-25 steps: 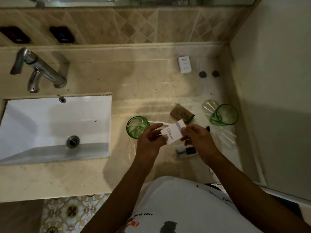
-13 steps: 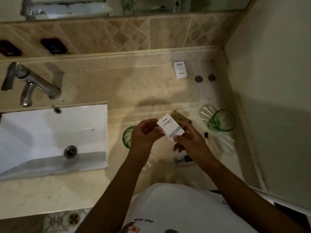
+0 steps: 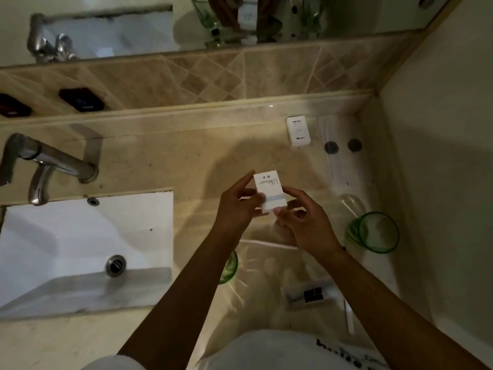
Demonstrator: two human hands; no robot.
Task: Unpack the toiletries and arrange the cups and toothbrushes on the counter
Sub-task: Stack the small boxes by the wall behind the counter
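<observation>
The counter (image 3: 165, 156) runs wide from the sink (image 3: 80, 236) to the right wall; a green cup (image 3: 378, 232) lies tipped near that wall, another green cup (image 3: 229, 265) shows partly under the left forearm (mostly hidden); a second small box (image 3: 298, 130) stands at the back. The white box (image 3: 270, 192) is held above the counter between both hands, long axis pointing away; the left hand (image 3: 236, 209) pinches its near-left edge; the right hand (image 3: 304, 222) grips its near end, probably to open it.
</observation>
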